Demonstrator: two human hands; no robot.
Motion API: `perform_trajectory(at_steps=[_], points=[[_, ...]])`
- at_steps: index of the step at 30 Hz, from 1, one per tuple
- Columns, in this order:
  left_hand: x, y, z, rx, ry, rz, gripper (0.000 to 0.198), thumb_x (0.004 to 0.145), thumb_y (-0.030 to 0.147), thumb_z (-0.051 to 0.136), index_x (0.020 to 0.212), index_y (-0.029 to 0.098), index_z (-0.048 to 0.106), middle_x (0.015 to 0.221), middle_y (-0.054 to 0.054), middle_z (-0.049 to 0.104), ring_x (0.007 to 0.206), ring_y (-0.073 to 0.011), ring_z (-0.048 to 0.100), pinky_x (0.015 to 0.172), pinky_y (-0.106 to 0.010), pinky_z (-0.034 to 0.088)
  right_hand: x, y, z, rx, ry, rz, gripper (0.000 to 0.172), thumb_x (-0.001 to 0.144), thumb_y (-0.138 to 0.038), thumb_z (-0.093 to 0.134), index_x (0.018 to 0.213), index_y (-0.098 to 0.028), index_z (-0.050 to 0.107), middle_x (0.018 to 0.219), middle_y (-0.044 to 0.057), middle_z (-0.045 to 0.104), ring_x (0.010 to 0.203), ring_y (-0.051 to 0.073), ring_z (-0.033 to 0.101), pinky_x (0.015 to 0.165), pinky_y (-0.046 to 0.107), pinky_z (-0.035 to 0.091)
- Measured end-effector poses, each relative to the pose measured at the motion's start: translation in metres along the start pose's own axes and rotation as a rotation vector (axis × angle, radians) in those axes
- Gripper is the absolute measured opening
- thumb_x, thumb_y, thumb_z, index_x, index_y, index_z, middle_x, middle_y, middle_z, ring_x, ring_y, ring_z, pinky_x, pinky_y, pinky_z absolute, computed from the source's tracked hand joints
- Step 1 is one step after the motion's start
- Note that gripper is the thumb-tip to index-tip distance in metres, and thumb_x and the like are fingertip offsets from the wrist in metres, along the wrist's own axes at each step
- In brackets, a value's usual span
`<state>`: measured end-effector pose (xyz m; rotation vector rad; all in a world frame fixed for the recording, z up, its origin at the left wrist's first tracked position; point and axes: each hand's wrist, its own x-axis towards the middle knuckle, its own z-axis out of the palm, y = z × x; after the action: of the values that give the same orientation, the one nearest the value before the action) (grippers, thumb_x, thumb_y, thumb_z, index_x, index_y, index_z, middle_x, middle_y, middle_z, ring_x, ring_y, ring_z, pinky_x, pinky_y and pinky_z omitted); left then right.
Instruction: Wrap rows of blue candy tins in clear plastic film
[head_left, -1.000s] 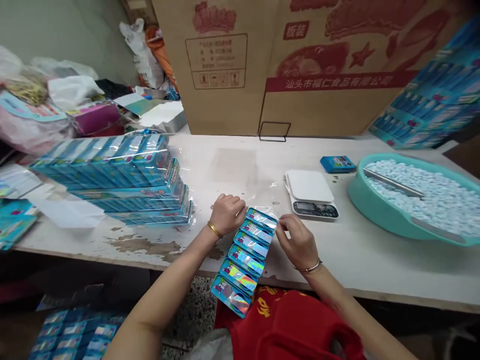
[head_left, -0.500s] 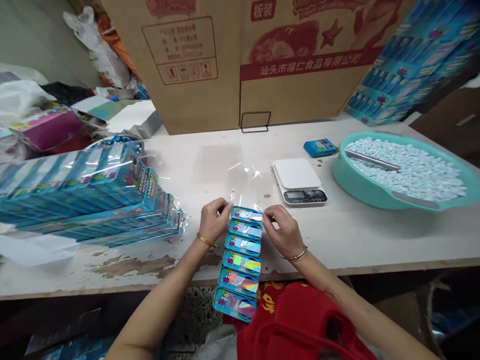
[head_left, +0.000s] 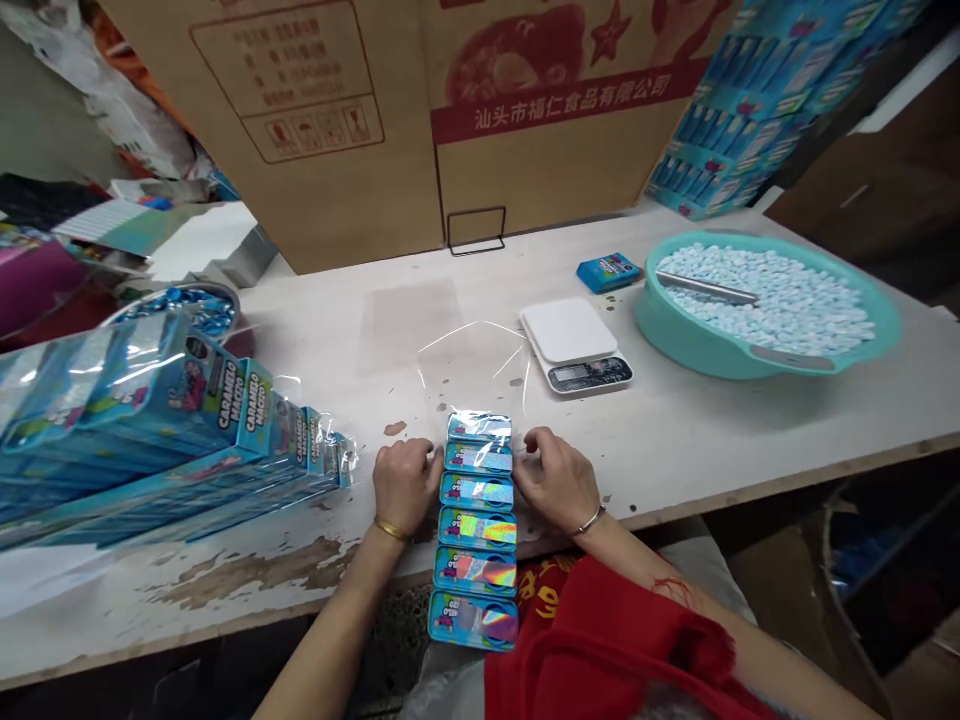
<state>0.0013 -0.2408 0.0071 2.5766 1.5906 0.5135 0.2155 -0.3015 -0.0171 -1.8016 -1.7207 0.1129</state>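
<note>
Between both hands: six blue tins.

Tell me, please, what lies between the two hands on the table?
In the head view, a row of blue tins in clear plastic film lies between the left hand and the right hand; both hands touch its sides.

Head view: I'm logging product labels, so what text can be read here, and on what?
"汕头市福仁食品有限公司": red band on the cardboard carton.
"CARAMELO MACIZO": ends of the wrapped blue box packs.
Printed table and handling symbols on the carton: too small to read.
Tins in the row between left hand and right hand, scale display: unreadable.
</note>
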Motion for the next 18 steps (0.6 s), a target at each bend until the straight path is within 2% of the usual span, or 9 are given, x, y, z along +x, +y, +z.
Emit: perform_trajectory(at_steps=[2, 4, 9, 13, 18], points=[[0.0, 0.001, 0.002, 0.055, -0.042, -0.004, 0.03, 0.092, 0.026, 0.044, 0.066, 0.017, 0.057, 0.061, -0.004, 0.059, 0.062, -0.02, 0.053, 0.064, -0.034, 0.031, -0.001, 0.002, 0.003, -0.06, -0.043, 0.024, 0.013, 0.083, -0.03, 0.052, 0.084, -0.017, 0.053, 0.068, 0.002, 0.058, 0.063, 0.018, 0.054, 0.06, 0.03, 0.032], [-0.003, 0.002, 0.0, 0.113, -0.056, 0.034, 0.033, 0.092, 0.023, 0.043, 0.061, 0.018, 0.054, 0.059, -0.004, 0.058, 0.061, -0.0206, 0.053, 0.063, -0.034, 0.03, -0.002, 0.003, 0.005, -0.131, -0.052, -0.013, 0.012, 0.085, -0.026, 0.05, 0.078, -0.017, 0.055, 0.062, 0.002, 0.056, 0.059, 0.017, 0.052, 0.059, 0.031, 0.028], [-0.014, -0.002, -0.01, 0.157, -0.112, 0.14, 0.028, 0.091, 0.021, 0.043, 0.065, 0.017, 0.054, 0.063, -0.005, 0.059, 0.065, -0.0212, 0.055, 0.065, -0.034, 0.032, -0.007, 0.002, 0.004, -0.148, -0.03, -0.222, 0.02, 0.086, -0.014, 0.044, 0.068, -0.017, 0.053, 0.059, 0.003, 0.053, 0.058, 0.016, 0.047, 0.062, 0.032, 0.027], [-0.032, -0.005, -0.024, 0.15, -0.23, 0.183, 0.025, 0.09, 0.02, 0.044, 0.067, 0.017, 0.055, 0.065, -0.006, 0.061, 0.064, -0.021, 0.055, 0.064, -0.034, 0.033, -0.023, -0.002, -0.01, -0.03, -0.097, -0.417, 0.019, 0.086, -0.016, 0.044, 0.068, -0.017, 0.05, 0.06, 0.003, 0.052, 0.058, 0.016, 0.042, 0.062, 0.031, 0.027], [-0.068, 0.005, -0.053, 0.031, -0.433, 0.297, 0.021, 0.089, 0.019, 0.042, 0.073, 0.017, 0.056, 0.071, -0.005, 0.063, 0.067, -0.0191, 0.057, 0.065, -0.033, 0.035, -0.045, 0.0, -0.035, 0.082, -0.18, -0.531, 0.019, 0.082, -0.012, 0.041, 0.066, -0.018, 0.049, 0.057, 0.001, 0.049, 0.056, 0.016, 0.039, 0.059, 0.03, 0.027]])
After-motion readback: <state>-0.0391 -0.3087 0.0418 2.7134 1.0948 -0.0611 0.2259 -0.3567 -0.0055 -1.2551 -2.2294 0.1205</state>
